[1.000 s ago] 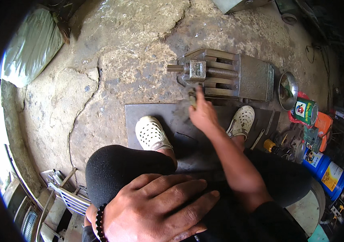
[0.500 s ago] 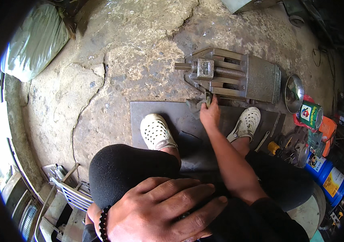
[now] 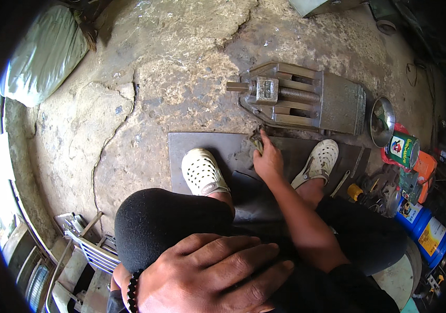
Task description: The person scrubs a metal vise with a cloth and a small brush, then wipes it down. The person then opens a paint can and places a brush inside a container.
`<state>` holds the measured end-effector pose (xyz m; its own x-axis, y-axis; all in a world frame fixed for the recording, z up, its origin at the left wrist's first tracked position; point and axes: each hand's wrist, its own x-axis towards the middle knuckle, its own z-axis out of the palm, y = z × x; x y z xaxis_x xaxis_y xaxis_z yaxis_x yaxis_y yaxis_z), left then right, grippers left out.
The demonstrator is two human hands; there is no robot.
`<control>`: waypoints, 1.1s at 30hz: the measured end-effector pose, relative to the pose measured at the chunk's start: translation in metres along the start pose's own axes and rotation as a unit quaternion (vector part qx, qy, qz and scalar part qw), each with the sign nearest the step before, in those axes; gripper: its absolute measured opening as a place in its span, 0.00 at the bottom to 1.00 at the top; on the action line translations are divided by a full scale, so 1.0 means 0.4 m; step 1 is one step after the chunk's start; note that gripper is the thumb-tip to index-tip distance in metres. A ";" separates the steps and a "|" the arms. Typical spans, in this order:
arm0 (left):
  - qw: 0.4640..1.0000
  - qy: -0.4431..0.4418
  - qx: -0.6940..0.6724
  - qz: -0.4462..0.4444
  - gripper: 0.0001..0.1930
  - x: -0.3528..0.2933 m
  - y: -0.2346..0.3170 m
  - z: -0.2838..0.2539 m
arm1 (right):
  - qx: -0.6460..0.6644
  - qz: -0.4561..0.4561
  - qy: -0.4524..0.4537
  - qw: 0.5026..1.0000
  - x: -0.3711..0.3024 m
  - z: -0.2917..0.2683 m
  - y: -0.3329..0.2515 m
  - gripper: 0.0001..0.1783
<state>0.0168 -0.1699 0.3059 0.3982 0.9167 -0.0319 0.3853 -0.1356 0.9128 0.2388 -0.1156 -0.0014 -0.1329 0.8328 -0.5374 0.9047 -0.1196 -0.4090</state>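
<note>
My right hand [image 3: 269,163] is closed around a crumpled grey rag [image 3: 246,151], over the dark metal plate [image 3: 181,140] on the floor. Just beyond it lies a grey metal machine vise [image 3: 343,103], its screw and square-ended shaft toward the left. The rag is apart from the vise's near edge. Close to the camera my left hand [image 3: 202,271], with a black bead bracelet at the wrist, lies across my lap. Its fingers are stretched out and hold nothing.
My feet in white clogs [image 3: 202,169] stand on the plate. At the right are a metal bowl [image 3: 382,121], a green can [image 3: 403,148], an orange container [image 3: 425,169], a spanner [image 3: 341,183] and a blue bucket [image 3: 426,229]. A metal frame [image 3: 90,253] stands at the lower left.
My right hand has drawn back from the vise's near edge, slightly toward me and to the left, with the rag still in it. The left hand stays on my lap.
</note>
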 end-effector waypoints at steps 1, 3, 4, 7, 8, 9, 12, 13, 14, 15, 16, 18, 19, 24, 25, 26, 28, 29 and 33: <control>1.000 0.001 -0.005 0.001 0.21 0.000 0.000 0.001 | -0.003 0.004 0.004 1.000 -0.001 -0.004 0.009 0.38; 1.000 0.002 -0.006 0.003 0.21 -0.001 0.000 0.003 | 0.021 0.060 0.051 0.997 0.019 0.004 0.016 0.40; 1.000 0.003 -0.006 0.005 0.21 0.000 0.001 0.004 | 0.028 0.093 0.080 0.992 0.037 0.012 0.015 0.41; 1.000 -0.004 -0.004 0.008 0.21 0.003 0.004 0.007 | 0.132 0.128 0.135 0.974 0.100 0.080 -0.035 0.39; 1.000 -0.004 -0.001 0.009 0.21 0.004 0.005 0.008 | 0.178 0.147 0.157 0.960 0.116 0.101 -0.058 0.38; 1.000 -0.003 0.003 0.008 0.21 0.005 0.007 0.009 | 0.155 0.135 0.141 0.968 0.126 0.118 -0.082 0.37; 1.000 -0.009 0.000 -0.002 0.21 0.009 0.011 0.009 | 0.078 0.169 0.058 0.981 0.138 0.126 -0.141 0.33; 1.000 -0.010 -0.003 -0.004 0.21 0.010 0.011 0.009 | 0.054 0.172 0.035 0.983 0.140 0.111 -0.148 0.31; 1.000 -0.008 -0.002 -0.002 0.21 0.012 0.010 0.009 | 0.034 0.166 0.013 0.985 0.138 0.093 -0.150 0.30; 1.000 -0.009 -0.001 0.000 0.21 0.013 0.009 0.008 | -0.007 0.127 -0.013 0.992 0.136 0.070 -0.143 0.29; 1.000 -0.007 -0.001 0.002 0.21 0.015 0.008 0.007 | -0.045 0.077 -0.038 0.995 0.134 0.039 -0.122 0.29; 1.000 -0.015 0.005 0.011 0.21 0.016 0.005 0.004 | -0.073 -0.062 -0.091 0.991 0.120 -0.020 -0.065 0.29; 1.000 -0.017 0.008 0.012 0.21 0.016 0.004 0.003 | -0.067 -0.146 -0.069 0.985 0.095 -0.038 -0.035 0.31; 1.000 -0.012 -0.004 0.005 0.21 0.018 0.004 0.004 | -0.108 -0.078 0.011 0.991 0.043 -0.044 -0.011 0.34; 1.000 -0.008 -0.005 0.005 0.21 0.019 0.004 0.006 | -0.092 -0.021 0.006 0.995 0.054 -0.033 -0.035 0.33; 1.000 -0.011 -0.002 0.003 0.21 0.020 0.006 0.008 | -0.083 0.040 0.007 0.996 0.069 -0.020 -0.065 0.33; 1.000 -0.022 0.002 0.005 0.21 0.023 0.008 0.010 | -0.098 0.074 -0.042 0.991 0.098 0.019 -0.130 0.27; 1.000 -0.025 0.006 0.007 0.21 0.025 0.008 0.010 | -0.061 0.058 -0.026 0.996 0.110 0.033 -0.152 0.29; 1.000 -0.018 0.005 0.009 0.21 0.024 0.008 0.010 | -0.084 -0.213 -0.076 0.970 0.102 0.049 -0.138 0.36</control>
<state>0.0254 -0.1631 0.3069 0.4352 0.8998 -0.0310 0.3862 -0.1555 0.9092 0.1755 -0.0855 -0.0152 -0.5558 0.6966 -0.4538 0.8062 0.3183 -0.4987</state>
